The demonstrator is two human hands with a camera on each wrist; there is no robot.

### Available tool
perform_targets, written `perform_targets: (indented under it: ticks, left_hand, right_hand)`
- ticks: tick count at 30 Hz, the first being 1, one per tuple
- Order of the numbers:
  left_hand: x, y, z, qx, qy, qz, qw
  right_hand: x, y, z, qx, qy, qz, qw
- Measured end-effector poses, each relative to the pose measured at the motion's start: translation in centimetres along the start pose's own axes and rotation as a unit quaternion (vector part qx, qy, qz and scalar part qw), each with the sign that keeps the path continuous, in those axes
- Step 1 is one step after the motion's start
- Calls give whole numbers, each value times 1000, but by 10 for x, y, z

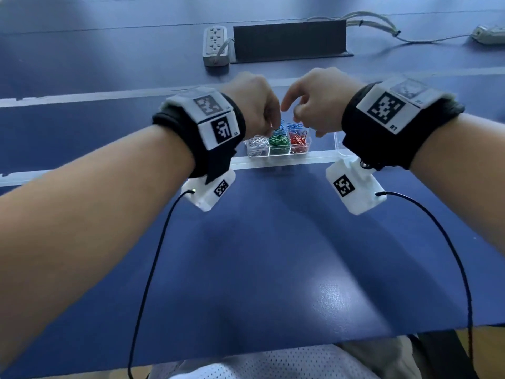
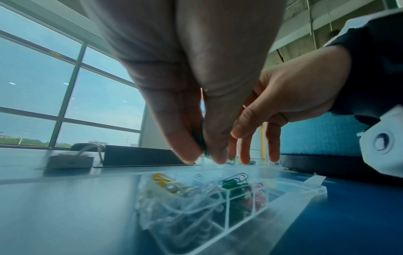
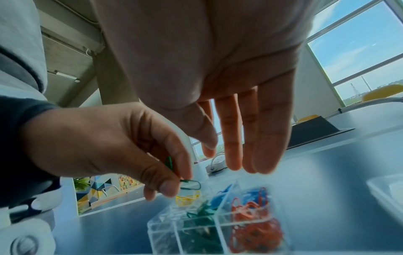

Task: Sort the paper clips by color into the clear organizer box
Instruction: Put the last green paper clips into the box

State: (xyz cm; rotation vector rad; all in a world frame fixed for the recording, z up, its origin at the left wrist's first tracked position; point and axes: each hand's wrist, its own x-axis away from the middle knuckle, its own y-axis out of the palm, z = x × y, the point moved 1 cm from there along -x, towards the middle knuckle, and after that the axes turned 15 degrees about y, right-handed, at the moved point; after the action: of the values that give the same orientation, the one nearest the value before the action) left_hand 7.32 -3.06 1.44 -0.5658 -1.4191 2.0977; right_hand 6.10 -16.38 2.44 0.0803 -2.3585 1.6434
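The left hand (image 1: pixel 254 105) is pinching green paper clips (image 3: pixel 189 183) between thumb and forefinger, fingers (image 2: pixel 187 141) curled tight on the wire, at centre frame just above the clear organizer box (image 1: pixel 277 156). The right hand (image 1: pixel 314 105) is hanging beside it w/ fingers (image 3: pixel 234 138) extended and relaxed, holding nothing. In the head view the box is sitting on the blue surface (image 1: pixel 273 255) at mid frame, between the two wrists; its near row is showing white clips (image 1: pixel 257 143) at left, green clips (image 1: pixel 278 142) in the middle, red clips (image 1: pixel 299 139) at right, w/ blue clips (image 1: pixel 292 126) behind. Yellow clips (image 3: pixel 187 198) are showing in a far compartment in the right wrist view. Step in hand, by judgement: dropping the pinched green clips into the green compartment. Procedure: be centring the pinch directly over the middle cell, lowering until the clip tips are inside the divider walls, then releasing by spreading thumb and forefinger, no flicking. Two clips appear to be hanging together; confirm both are green before release. Risk: a clip may be snagging on a divider or bouncing into the white or red cell, so be keeping the right hand nr the box edge to steady it.
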Motion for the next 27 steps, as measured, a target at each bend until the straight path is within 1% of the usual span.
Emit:
perform_targets:
  ticks: [5, 7, 10, 13, 17, 19, 22, 25, 27]
  left_hand:
    - [-18, 9, 14, -62, 11, -49, 997]
    - [-20, 11, 16, -66, 12, -57, 996]
    - [-17, 8, 16, -49, 10, -54, 997]
    - [-11, 6, 13, -13, -10, -48, 999]
    - [-4, 6, 8, 34, -20, -5, 999]
    - [-2, 8, 6, 33, -24, 16, 999]
    - [-2, 12, 5, 33, -20, 28, 999]
    - [-5, 12, 8, -3, 0, 20, 1000]
    - [-5, 10, 10, -9, 10, 10, 1000]
  right_hand:
    - [3, 3, 18, 4, 6, -12, 1000]
    - [5, 3, 21, 7, 2, -14, 1000]
    - [6, 2, 23, -1, -4, -15, 1000]
    - [3, 4, 22, 5, -5, -14, 1000]
    - [-2, 10, 18, 14, -12, 8, 1000]
    - [-3, 15, 16, 19, -20, 10, 1000]
    - [-3, 23, 12, 30, -22, 9, 999]
    - [-2, 26, 9, 46, -23, 18, 999]
    - [-2, 24, 10, 46, -17, 12, 999]
